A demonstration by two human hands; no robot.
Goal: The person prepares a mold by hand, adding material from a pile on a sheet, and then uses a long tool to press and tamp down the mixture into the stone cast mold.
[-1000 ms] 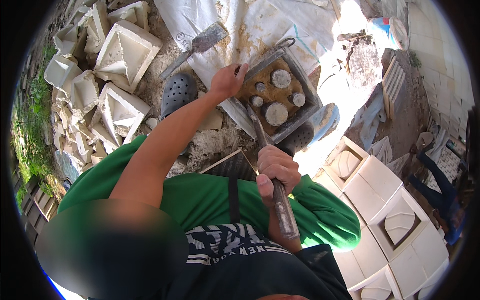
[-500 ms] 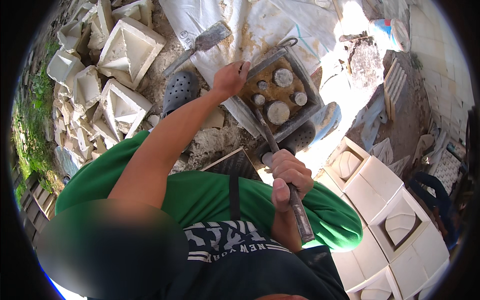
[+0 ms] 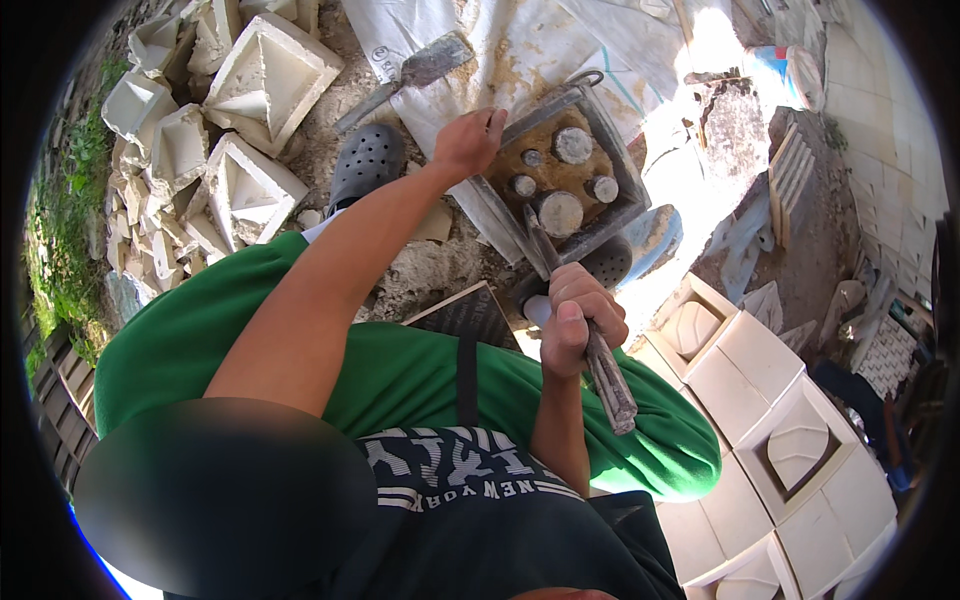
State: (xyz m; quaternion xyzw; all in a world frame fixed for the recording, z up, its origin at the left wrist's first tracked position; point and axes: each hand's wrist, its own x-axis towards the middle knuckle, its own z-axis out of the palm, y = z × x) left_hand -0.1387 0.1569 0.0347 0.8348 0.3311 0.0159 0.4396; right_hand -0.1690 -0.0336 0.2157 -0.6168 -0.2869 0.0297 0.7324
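Between my feet stands a square grey frame [image 3: 626, 147] packed with brown sand [image 3: 556, 180]. Several round grey discs of different sizes, among them a large disc [image 3: 559, 214], show in the sand. At the frame's left side, my left hand [image 3: 468, 146] is closed with its fingers curled at the rim; what lies inside the fingers is hidden. My right hand [image 3: 582, 315] is wrapped round a long grey bar [image 3: 609, 378]. The bar slants away from me, its narrow far end over the frame's near edge, close to the large disc.
White angular moulded pieces [image 3: 270, 85] are heaped on the left. Near my left shoe [image 3: 366, 165] lies a flat trowel-like tool [image 3: 437, 58], partly on a white sheet [image 3: 400, 20]. Pale cast blocks [image 3: 745, 375] stack at right; a bucket [image 3: 785, 76] lies beyond.
My right hand and the bar have moved a little away from me, with the bar's near end now farther forward. My left hand stays by the frame. The whole view has shifted slightly.
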